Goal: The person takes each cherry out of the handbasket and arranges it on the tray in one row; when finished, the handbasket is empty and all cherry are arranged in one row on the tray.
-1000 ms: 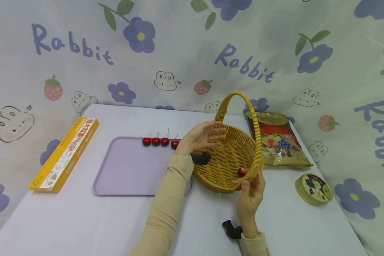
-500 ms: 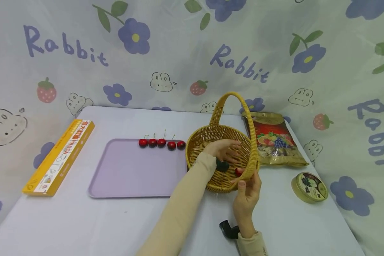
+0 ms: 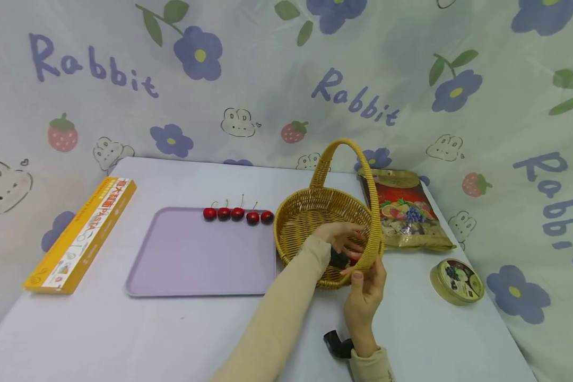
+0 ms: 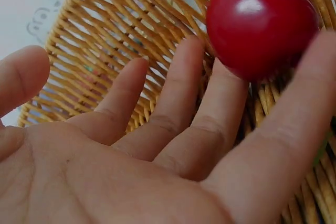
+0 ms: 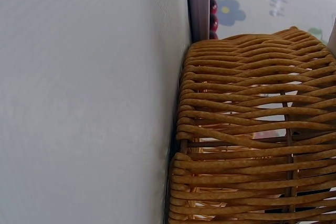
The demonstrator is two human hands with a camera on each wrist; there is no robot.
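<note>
A yellow wicker basket [image 3: 301, 220] with a tall arched handle stands right of the middle of the table. My right hand [image 3: 364, 302] grips its near right rim beside the foot of the handle, the thumb on the outside. Inside the basket my left hand [image 3: 341, 236] reaches down with its fingers spread and slightly bent. A red cherry [image 4: 257, 22] lies at its fingertips against the wicker; one fingertip overlaps it on the right in the left wrist view. In the head view that cherry [image 3: 354, 261] is mostly hidden. The right wrist view shows mainly the outer basket wall [image 5: 252, 103].
A lilac tray [image 3: 200, 260] lies left of the basket, with a row of several stemmed cherries [image 3: 237, 214] along its far edge. A yellow pasta box [image 3: 81, 236] is at the far left. On the right are a gold-and-red food bag [image 3: 408, 209] and a round tin [image 3: 458, 281].
My left hand has moved right and down, from over the basket's left side to the cherry inside. My right hand keeps its grip on the rim. The head view has shifted slightly.
</note>
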